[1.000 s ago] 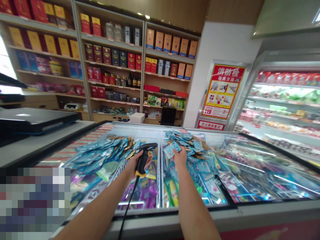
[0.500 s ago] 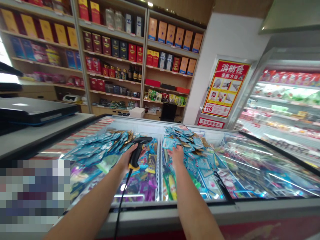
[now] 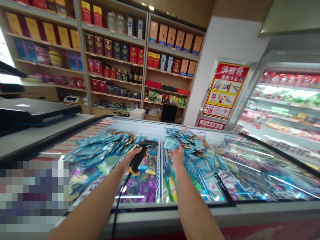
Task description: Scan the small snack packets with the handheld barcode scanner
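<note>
Left hand wrapped round scanner grip, scanner head pointing right; right hand pinching blue packet by near edge, at packet pile in freezer; packet right of scanner head, about level, gap between, long axis looks crosswise; right hand nearer
</note>
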Tool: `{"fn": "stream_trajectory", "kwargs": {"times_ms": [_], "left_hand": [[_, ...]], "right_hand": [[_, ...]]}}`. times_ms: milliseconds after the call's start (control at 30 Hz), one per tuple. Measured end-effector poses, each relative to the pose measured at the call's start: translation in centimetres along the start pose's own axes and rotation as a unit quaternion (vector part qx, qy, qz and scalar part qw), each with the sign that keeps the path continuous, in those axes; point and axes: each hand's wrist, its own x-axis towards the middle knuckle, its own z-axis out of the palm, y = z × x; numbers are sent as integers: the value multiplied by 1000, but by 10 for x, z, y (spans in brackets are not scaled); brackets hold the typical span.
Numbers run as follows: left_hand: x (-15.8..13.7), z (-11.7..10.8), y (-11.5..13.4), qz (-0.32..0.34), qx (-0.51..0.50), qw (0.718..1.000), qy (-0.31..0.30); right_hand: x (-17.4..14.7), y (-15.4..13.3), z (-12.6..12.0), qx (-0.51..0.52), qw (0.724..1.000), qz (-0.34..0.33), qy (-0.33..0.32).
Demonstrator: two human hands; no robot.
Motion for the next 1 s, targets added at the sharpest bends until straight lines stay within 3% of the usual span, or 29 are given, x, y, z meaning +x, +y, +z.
{"fn": "stream_trajectory", "kwargs": {"times_ms": [100, 300, 367, 467, 533, 700, 767, 833, 1000], "left_hand": [[-2, 3, 1, 0, -2, 1000, 6], [-9, 11, 3, 14, 16, 1000, 10], [-10, 12, 3, 15, 17, 1000, 8], [-11, 12, 3, 15, 10, 1000, 2], [-10, 12, 3, 16, 4, 1000, 3], [-12, 15, 6, -9, -7, 1000, 20], [-15, 17, 7, -11, -10, 1000, 15], [-17, 18, 8, -14, -10, 1000, -2], [-20, 24, 4, -59, -18, 998, -31]], "right_hand": [[2, 1, 0, -13, 1000, 2, 2], [0, 0, 0, -175, 984, -24, -9], [-7, -3, 2, -244, 967, -64, -24], [-17, -10, 6, -319, 928, -165, -98], [-19, -15, 7, -329, 919, -184, -117], [-3, -24, -15, -228, 969, -96, 0], [2, -28, -33, -206, 975, -82, 29], [2, -32, -51, -255, 963, -86, 16], [-17, -38, -70, -442, 884, -50, -142]]}}
